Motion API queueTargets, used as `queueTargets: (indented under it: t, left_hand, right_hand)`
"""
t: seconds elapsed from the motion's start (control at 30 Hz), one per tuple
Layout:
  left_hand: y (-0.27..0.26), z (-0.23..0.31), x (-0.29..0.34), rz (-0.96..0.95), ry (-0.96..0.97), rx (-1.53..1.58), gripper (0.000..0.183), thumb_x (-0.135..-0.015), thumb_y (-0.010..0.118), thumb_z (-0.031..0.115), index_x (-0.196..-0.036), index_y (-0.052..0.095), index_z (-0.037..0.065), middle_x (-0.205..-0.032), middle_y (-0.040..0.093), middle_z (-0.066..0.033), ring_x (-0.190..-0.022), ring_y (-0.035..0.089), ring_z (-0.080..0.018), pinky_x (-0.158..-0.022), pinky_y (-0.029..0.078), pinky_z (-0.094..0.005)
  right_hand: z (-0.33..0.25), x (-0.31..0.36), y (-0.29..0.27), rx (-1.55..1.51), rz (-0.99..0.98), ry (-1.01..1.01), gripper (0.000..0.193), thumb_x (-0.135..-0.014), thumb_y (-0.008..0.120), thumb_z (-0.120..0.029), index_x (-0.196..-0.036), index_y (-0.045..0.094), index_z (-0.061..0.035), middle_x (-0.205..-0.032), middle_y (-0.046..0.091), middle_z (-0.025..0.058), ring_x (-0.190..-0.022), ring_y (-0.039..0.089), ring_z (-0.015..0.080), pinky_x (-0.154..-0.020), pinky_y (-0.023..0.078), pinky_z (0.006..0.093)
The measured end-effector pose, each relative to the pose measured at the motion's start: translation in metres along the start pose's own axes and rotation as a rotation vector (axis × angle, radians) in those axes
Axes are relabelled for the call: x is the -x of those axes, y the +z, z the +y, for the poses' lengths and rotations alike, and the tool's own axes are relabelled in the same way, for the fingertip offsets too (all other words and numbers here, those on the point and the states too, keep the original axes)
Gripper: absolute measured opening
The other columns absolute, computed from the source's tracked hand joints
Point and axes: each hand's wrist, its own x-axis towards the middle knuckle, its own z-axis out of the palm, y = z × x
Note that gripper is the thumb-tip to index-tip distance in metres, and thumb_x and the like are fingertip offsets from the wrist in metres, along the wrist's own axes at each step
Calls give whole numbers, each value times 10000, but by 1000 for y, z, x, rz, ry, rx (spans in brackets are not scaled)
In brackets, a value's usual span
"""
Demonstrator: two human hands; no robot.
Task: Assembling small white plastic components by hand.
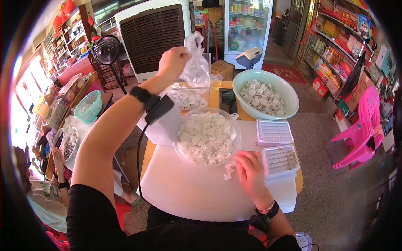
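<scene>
Item: at far left, a seated co-worker (44, 205), one hand raised near a round container (77, 146) of small pieces. Item: one turquoise basket (96, 104), slatted; behind it, one black fan (107, 49) on a stand. Item: one large white air cooler (184, 19) with a dark grille.

Item: left hand (172, 62), black band at the wrist, arm stretched forward; its grip was closed on a crumpled clear plastic bag (197, 69), held above a heap of white ring-like pieces (189, 101). Item: nearer, on the pale surface (184, 194), one round clear tub (239, 136), full of small whitish translucent pieces (206, 139). Item: one dark flat device (227, 100), behind that tub.

Item: a small cluster of pieces (229, 171), loose on the surface, just beside the right hand (250, 170); that hand's fingers were bent together, and whether its grip held a piece I could not tell. Item: one pale green basin (291, 101), part-filled with white pieces. Item: two white ridged trays (274, 132), the nearer bearing bits at its right end. Item: pink plastic chairs (366, 129), far right.
</scene>
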Motion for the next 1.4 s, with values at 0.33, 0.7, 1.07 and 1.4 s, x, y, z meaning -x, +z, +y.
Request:
queueTargets:
  t: [0.33,0.7,1.07,1.4]
  left_hand:
    - [-23,84,181,-227,644,425,139,-770,667,56,-889,611,11,-937,600,-141,-828,607,-341,-706,506,-380]
    - [-49,68,208,-18,460,367,450,-822,704,231,-1176,558,-6,-1151,555,-178,-1086,535,-322,-913,444,-397]
    - [-4,107,242,-835,17,1307,778,-856,660,422,-1423,314,18,-1390,403,-101,-1278,370,-210,-1060,313,-378]
    - [-21,90,245,-927,-387,1231,402,-771,673,62,-1141,557,-47,-931,634,-97,-864,612,-182,-764,495,-299]
  right_hand:
    - [-42,-22,-10,-28,100,119,857,-764,716,-93,-1424,185,35,-1461,194,310,-1339,246,474,-1094,246,500]
    - [-46,-2,-20,-812,498,364,358,-919,500,-59,-1268,478,14,-1329,496,128,-1226,490,222,-1010,405,361]
    - [-54,8,3,-923,460,504,313,-906,509,-20,-1217,520,17,-1238,553,109,-1139,531,199,-951,442,329]
    - [-69,1,-27,-877,105,527,456,-820,643,-46,-1250,502,7,-1170,565,94,-1111,513,198,-927,436,349]
